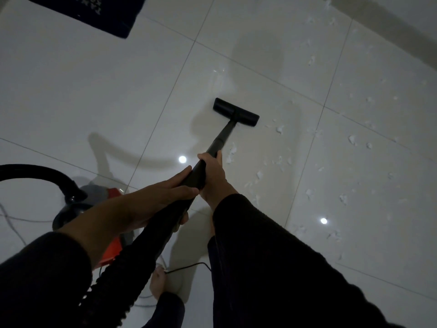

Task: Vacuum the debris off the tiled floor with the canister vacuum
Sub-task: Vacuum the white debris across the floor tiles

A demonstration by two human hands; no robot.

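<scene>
I keep both hands wrapped on the wand (218,140), right hand (214,177) ahead of left hand (165,197) for leverage, so the floor head (235,112) lies flat just left of the white debris (279,129), the canister vacuum (99,197) trailing at my left.

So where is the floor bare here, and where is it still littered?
Bare: the tiles between the dark mat, the canister and the floor head. Littered: white scraps scatter right of the wand, out toward the wall.
</scene>
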